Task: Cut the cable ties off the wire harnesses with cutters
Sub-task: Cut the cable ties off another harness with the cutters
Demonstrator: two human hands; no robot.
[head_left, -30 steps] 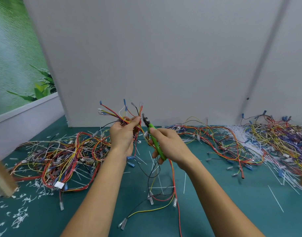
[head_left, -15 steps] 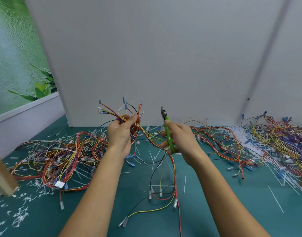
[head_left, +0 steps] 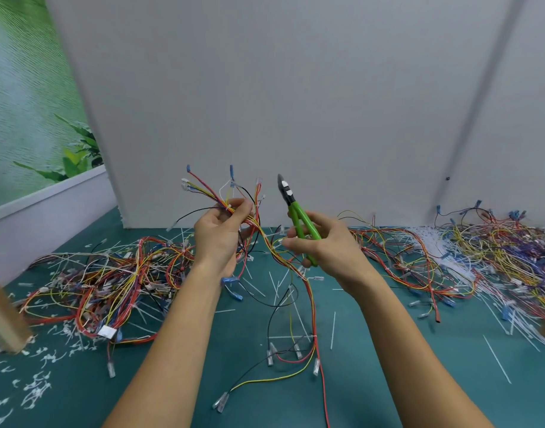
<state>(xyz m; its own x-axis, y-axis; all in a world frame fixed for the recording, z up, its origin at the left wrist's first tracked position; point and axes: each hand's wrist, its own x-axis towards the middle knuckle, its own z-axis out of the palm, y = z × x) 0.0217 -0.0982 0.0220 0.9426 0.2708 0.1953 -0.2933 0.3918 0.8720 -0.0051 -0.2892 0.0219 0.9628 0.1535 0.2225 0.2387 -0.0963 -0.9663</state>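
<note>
Seemingly midway; tangled harness piles [head_left: 110,282] are waiting.
Left hand [head_left: 222,239] is gripping a raised multicoloured wire harness [head_left: 234,208]; right hand [head_left: 326,245] is clasping green-handled cutters [head_left: 296,211] beside it; white tie scraps [head_left: 36,387] are littering the teal mat [head_left: 404,381].

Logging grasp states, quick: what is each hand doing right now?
Left hand: grips the wire harness.
Right hand: holds the green cutters.

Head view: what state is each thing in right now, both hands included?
left hand, grips the held harness near its top.
right hand, holds the cutters by the handles.
cutters, raised, blades pointing up, clear of the wires.
held harness, lifted, lower end trailing on the mat.
left pile of harnesses, tangled, on the mat.
right pile of harnesses, tangled, on the mat.
cut tie scraps, scattered loose.
</note>
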